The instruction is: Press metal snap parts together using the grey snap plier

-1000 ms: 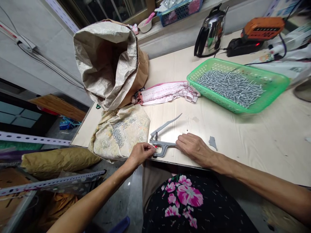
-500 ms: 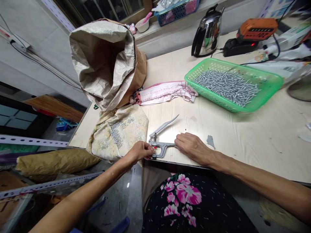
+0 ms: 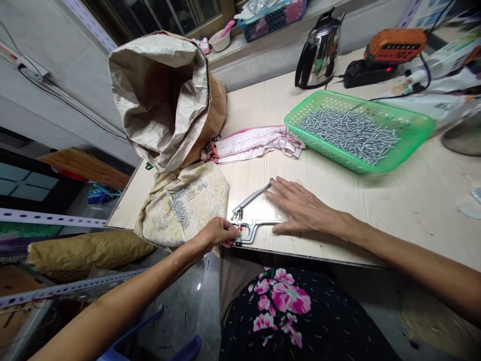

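Grey snap-fastener pliers [image 3: 250, 233] lie near the table's front edge, with a spring between their spread handles and a red piece in the jaw. At the jaw, my left hand [image 3: 222, 232] is closed in a pinch; whatever its fingertips hold is too small and hidden to name. My right hand [image 3: 300, 204] is open at the handle ends, fingertips by the upper handle and thumb by the lower one. Left of the pliers, small metal pins [image 3: 181, 208] are scattered on a floral cloth [image 3: 208, 213].
A green basket [image 3: 409, 153] full of metal pins stands at the right. Behind the cloth is a large open paper sack [image 3: 216, 108]. A pink-white cloth [image 3: 255, 144], a kettle [image 3: 321, 47] and an orange battery [image 3: 394, 45] on a charger are farther back.
My right hand has let go of the lower handle's end and spread its fingers, moving up and right to span both handles. My left hand stays pinched at the jaw.
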`<state>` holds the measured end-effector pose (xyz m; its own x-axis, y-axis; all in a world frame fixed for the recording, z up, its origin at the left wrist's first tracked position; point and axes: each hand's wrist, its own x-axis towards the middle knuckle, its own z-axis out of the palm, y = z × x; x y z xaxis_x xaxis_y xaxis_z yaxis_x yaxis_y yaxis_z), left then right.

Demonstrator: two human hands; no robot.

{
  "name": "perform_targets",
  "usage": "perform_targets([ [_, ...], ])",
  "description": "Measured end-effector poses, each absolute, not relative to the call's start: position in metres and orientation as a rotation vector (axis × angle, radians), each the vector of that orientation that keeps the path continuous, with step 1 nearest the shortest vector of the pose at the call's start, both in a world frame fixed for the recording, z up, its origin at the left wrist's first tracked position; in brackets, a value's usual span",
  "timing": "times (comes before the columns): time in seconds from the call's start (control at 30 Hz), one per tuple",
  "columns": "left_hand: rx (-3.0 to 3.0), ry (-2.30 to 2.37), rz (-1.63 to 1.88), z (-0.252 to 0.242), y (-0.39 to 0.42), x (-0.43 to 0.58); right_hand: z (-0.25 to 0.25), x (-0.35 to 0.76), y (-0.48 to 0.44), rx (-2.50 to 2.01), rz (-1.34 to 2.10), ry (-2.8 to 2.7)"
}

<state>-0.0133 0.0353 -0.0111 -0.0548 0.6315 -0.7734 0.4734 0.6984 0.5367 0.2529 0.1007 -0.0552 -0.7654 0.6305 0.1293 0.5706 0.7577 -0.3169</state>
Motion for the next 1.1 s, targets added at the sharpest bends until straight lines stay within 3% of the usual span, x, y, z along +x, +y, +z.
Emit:
perform_targets([
  [0.53,0.883,1.693,0.170,-0.010,0.034,-0.012,-0.054,0.252,0.133,-0.818,0.672,-2.903],
  [0.93,0.912,1.735,0.178,-0.011,0.031,-0.013,-0.044,0.237,0.136,-0.806,0.475,-2.836],
  [1.1,1.483,1.911,0.037,0.003,0.021,-0.001,-0.042,0.239,0.126,-0.806,0.497,-2.783],
])
